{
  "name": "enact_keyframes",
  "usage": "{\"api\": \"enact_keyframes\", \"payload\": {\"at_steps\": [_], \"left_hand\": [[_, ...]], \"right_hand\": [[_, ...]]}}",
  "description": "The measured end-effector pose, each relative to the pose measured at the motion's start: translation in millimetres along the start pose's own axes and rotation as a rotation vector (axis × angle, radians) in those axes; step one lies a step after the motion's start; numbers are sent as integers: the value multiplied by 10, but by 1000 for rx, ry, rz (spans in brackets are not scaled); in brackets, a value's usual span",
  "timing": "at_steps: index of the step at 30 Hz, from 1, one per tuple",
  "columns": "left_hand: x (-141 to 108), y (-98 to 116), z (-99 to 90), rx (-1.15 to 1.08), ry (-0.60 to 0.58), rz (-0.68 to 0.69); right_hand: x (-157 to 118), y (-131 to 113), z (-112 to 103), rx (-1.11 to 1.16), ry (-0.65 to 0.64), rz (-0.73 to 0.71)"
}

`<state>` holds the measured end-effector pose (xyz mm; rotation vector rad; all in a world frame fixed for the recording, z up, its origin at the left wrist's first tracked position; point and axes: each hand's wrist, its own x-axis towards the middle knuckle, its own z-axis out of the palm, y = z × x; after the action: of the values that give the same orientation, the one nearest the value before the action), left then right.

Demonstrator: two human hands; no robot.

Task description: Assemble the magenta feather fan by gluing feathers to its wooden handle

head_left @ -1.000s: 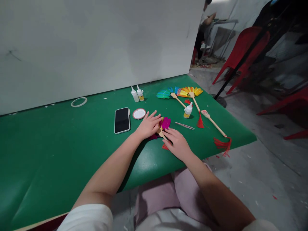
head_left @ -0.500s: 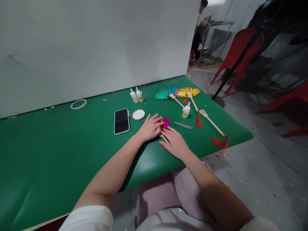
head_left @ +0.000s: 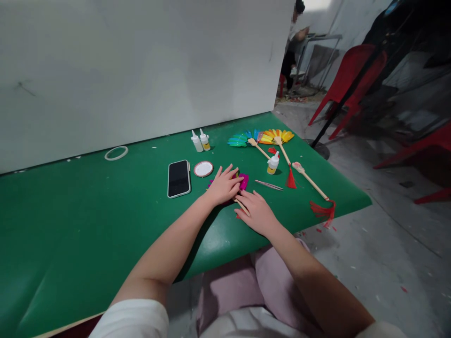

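Observation:
A magenta feather fan (head_left: 244,181) with a light wooden handle (head_left: 242,206) lies on the green table, mostly covered by my hands. My left hand (head_left: 225,185) rests flat on top of it with fingers spread. Close beside it, my right hand (head_left: 256,211) lies over the handle and the fan's lower edge, its fingers stretched out. Metal tweezers (head_left: 268,185) are just right of the fan, and a white glue bottle (head_left: 273,163) stands behind them. To the left is a small white round lid (head_left: 203,169) with a red rim.
A phone (head_left: 178,178), two more bottles (head_left: 200,141) and a tape ring (head_left: 116,153) are on the green table (head_left: 88,234). Blue-green (head_left: 243,138) and yellow (head_left: 278,136) fans and a bare handle (head_left: 312,182) lie right. A person (head_left: 294,42) sits far back.
My left hand has shifted slightly to the right over the fan. The fingers of my right hand have moved a little down, off the magenta part towards the handle.

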<state>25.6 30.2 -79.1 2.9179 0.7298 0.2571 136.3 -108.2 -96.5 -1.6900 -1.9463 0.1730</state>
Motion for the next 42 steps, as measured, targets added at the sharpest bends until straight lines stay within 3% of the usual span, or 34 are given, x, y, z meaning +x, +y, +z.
{"api": "enact_keyframes", "payload": {"at_steps": [6, 12, 15, 19, 28, 33, 36, 39, 42], "left_hand": [[21, -55, -48, -11, 52, -21], [-290, -231, -129, -140, 233, -215], [-432, -181, -86, -193, 192, -290], [-452, -56, -23, -178, 99, -226], [-385, 54, -13, -73, 105, -235], [-334, 111, -10, -81, 147, -235], [-375, 142, -87, -129, 261, -256], [-562, 299, -224, -248, 476, -340], [-818, 590, -272, -508, 625, -669]], "right_hand": [[-13, 24, 10, 17, 24, -3], [-45, 59, -15, 49, 136, 12], [-62, 69, -16, 46, 166, 57], [-64, 70, 1, 4, 81, 62], [-24, 66, -20, 64, -31, 58], [-37, 89, 0, 61, -6, 24], [-44, 93, 10, 68, 47, 6], [-51, 82, 0, 83, 106, -5], [-68, 33, -21, 161, 212, 30]]}}
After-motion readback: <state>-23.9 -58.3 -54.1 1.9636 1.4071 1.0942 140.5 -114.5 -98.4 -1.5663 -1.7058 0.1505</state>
